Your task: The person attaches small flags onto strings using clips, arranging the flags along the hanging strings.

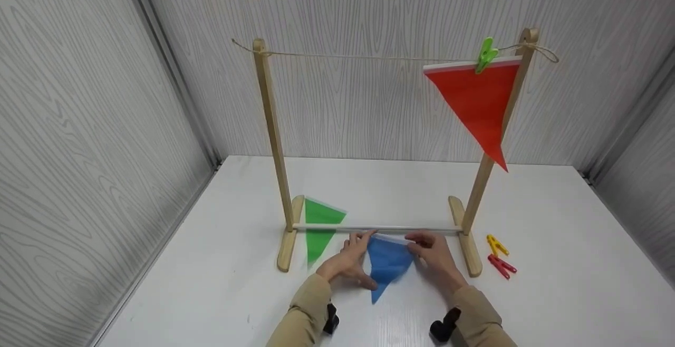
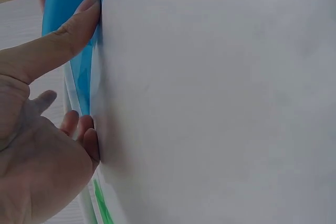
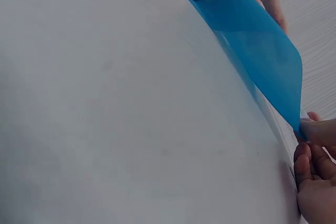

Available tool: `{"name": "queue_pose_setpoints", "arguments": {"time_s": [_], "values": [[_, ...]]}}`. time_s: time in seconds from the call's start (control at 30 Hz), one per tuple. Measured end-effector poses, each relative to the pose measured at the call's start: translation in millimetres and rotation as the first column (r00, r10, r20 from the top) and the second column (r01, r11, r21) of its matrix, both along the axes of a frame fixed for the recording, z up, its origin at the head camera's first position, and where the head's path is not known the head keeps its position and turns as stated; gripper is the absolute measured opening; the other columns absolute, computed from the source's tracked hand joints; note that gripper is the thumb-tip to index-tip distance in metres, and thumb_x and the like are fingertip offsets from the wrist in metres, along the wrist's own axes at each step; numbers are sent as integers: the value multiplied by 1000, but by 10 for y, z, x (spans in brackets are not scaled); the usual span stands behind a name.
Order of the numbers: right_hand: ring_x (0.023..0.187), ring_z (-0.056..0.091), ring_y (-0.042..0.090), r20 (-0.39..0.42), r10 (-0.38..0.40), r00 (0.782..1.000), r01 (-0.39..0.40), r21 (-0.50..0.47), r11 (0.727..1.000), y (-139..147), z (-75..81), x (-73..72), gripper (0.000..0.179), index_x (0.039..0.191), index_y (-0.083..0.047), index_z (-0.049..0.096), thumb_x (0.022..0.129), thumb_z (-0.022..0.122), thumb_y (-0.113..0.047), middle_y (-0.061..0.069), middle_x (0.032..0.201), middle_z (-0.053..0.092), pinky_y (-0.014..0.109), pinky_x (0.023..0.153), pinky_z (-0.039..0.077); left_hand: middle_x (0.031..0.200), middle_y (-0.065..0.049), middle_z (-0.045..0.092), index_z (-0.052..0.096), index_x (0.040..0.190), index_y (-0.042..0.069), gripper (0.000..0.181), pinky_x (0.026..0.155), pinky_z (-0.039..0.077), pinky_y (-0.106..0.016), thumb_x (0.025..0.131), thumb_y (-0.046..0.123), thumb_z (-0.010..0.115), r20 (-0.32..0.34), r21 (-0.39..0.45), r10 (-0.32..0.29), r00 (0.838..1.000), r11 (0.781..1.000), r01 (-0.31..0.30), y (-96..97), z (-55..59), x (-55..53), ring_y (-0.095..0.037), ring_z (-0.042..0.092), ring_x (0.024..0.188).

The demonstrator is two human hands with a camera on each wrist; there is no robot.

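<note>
A blue pennant (image 1: 389,262) with a white top edge lies at the table's front middle, its point toward the person and its right side lifted and bent. At the pennant's left side is my left hand (image 1: 348,260), index finger by the top left corner and straight thumb (image 2: 79,30) resting on the cloth lower down. My right hand (image 1: 433,254) pinches the top right corner between thumb and fingers, as the right wrist view also shows. Behind both hands, a green pennant (image 1: 319,223) lies partly under the white crossbar (image 1: 364,227) of a wooden stand.
Between the stand's posts (image 1: 272,131) runs a string (image 1: 358,57). A red pennant (image 1: 480,99) hangs from its right end by a green clothespin (image 1: 486,56). Yellow (image 1: 497,244) and red (image 1: 502,266) clothespins lie right of the stand on the white table (image 1: 559,220). Grey walls enclose it.
</note>
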State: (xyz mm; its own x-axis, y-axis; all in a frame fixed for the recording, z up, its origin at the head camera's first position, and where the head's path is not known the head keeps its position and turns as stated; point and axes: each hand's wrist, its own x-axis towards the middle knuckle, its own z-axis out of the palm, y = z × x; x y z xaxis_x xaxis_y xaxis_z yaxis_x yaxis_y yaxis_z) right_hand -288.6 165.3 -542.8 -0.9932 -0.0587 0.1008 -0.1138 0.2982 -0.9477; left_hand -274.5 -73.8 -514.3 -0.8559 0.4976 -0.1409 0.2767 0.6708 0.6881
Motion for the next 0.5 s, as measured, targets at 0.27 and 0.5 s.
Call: {"name": "queue_pose_setpoints", "arguments": {"time_s": [0.27, 0.5], "values": [[83, 56, 11, 33, -31, 999, 31, -16, 999, 24, -4, 6, 18, 107, 4, 73, 90, 67, 3, 13, 98, 71, 17, 71, 47, 159, -31, 11, -15, 160, 14, 148, 124, 21, -63, 64, 17, 97, 43, 27, 64, 997, 998, -65, 24, 5, 16, -52, 16, 150], [84, 58, 11, 43, -57, 997, 60, -79, 995, 12, -12, 3, 19, 110, 6, 71, 92, 67, 1, 14, 100, 72, 17, 73, 47, 162, -33, 17, -27, 156, 9, 152, 124, 7, -68, 66, 15, 96, 66, 94, 79, 995, 992, -85, 10, -11, 28, -54, 5, 152]]}}
